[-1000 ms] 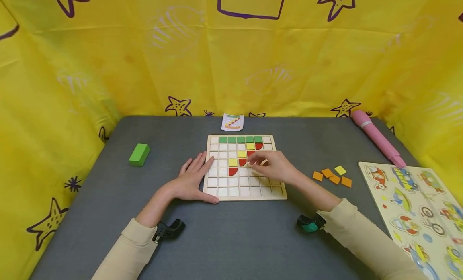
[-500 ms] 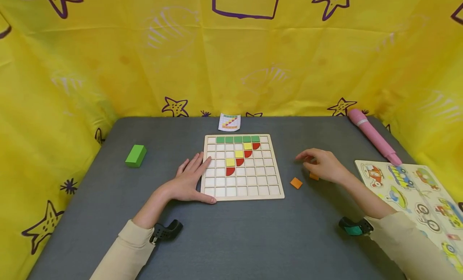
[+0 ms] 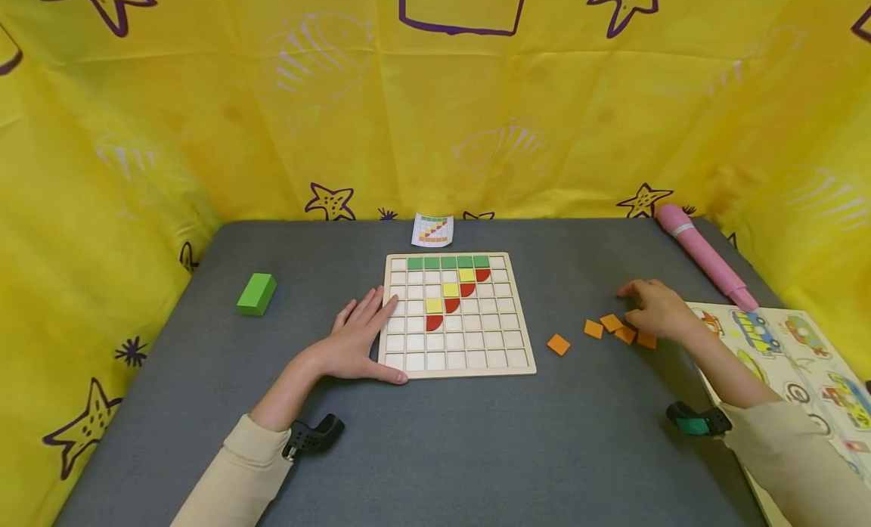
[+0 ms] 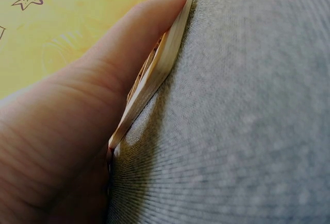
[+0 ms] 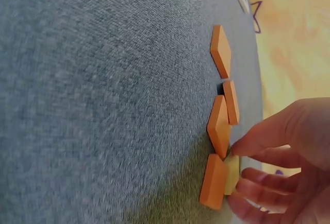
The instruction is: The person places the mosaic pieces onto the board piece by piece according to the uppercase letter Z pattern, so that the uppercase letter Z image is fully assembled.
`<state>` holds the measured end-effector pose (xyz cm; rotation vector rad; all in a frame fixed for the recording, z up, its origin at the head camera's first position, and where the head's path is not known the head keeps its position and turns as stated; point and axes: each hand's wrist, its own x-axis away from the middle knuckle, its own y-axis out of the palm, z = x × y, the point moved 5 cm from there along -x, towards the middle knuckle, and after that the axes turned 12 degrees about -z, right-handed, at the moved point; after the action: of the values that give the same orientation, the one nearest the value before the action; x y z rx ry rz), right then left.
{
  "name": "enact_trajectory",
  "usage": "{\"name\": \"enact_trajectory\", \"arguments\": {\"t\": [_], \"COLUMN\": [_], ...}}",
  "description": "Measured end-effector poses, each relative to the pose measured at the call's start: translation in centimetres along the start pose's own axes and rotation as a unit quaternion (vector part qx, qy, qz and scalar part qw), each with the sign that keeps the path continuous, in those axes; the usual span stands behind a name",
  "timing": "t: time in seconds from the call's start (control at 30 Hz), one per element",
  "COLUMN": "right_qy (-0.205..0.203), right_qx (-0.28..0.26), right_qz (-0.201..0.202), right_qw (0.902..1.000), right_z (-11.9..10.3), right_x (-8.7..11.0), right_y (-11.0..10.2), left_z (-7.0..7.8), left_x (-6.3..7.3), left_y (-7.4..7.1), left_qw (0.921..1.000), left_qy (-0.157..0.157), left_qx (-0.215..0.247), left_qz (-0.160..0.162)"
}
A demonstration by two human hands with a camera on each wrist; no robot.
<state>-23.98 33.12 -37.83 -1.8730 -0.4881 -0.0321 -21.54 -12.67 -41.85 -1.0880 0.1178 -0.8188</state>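
My left hand (image 3: 355, 339) rests spread along the left edge of a wooden grid board (image 3: 476, 361), thumb at its near corner. In the left wrist view the thumb (image 4: 139, 33) lies on the board's rim. The board holds a row of green tiles (image 3: 448, 263), a diagonal of three yellow tiles (image 3: 450, 290) and several red quarter-round pieces (image 3: 452, 305). My right hand (image 3: 658, 309) reaches over a cluster of orange tiles (image 3: 611, 323). In the right wrist view its loosely bent fingers surround a flat-lying yellow tile (image 5: 232, 175), hidden in the head view. Firm contact is unclear.
A single orange tile (image 3: 559, 345) lies between board and cluster. Behind the board stands a small pattern card (image 3: 432, 230). A green block (image 3: 256, 294) is at left. At right lie a pink cylinder (image 3: 704, 255) and a picture puzzle board (image 3: 765, 334), partly under my right forearm.
My right hand has moved from over the grid board to the right, past the orange tiles. The single orange tile and the board's right side are now uncovered. My left hand stays put.
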Motion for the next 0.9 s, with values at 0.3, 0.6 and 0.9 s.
{"name": "enact_trajectory", "arguments": {"t": [0.3, 0.6, 0.9], "right_qy": [-0.015, -0.024, -0.067], "right_qx": [-0.034, -0.046, -0.079], "right_qz": [0.008, -0.027, -0.002], "right_qw": [0.9993, 0.9983, 0.9946], "right_z": [-1.1, -2.0, -4.2], "right_x": [-1.0, -1.2, -2.6], "right_y": [-0.2, 0.1, 1.0], "left_z": [-0.1, 0.0, 0.0], "left_x": [0.0, 0.1, 0.1], "left_y": [0.0, 0.0, 0.0], "left_qw": [1.0, 1.0, 1.0], "left_qy": [0.0, 0.0, 0.001], "left_qx": [-0.002, -0.001, -0.001], "left_qz": [0.004, 0.004, 0.002]}}
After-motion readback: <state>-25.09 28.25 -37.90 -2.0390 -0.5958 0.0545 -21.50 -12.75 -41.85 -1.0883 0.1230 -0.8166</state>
